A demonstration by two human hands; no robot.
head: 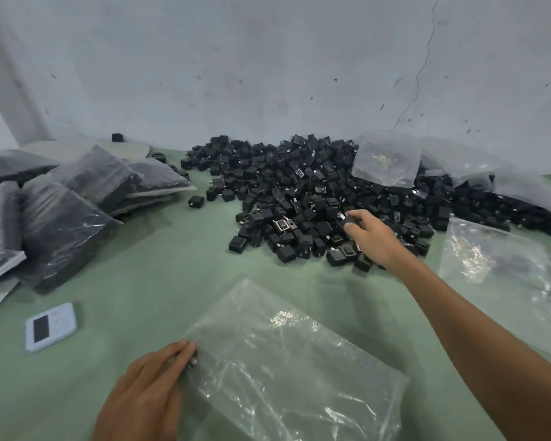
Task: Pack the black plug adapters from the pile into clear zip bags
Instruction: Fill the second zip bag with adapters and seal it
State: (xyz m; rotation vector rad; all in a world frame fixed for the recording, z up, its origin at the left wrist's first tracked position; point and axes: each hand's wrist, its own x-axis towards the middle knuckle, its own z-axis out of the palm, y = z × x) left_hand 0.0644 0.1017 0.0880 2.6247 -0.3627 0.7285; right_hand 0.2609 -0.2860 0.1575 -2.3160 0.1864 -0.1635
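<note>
A big pile of black plug adapters (315,192) covers the far middle and right of the green table (159,275). My right hand (368,235) reaches into the pile's near edge and pinches one black adapter (345,220) between thumb and fingers. A clear zip bag (287,361) lies flat in front of me. My left hand (147,393) holds its left edge, fingers laid on the plastic near the bag's mouth. Something dark shows through the plastic by my left fingertips.
Several filled bags of adapters (77,198) are stacked at the left. A small white device (50,326) lies near the left front. More clear bags (497,259) lie at the right, and one bag (385,160) rests on the pile. A grey wall (268,74) stands behind.
</note>
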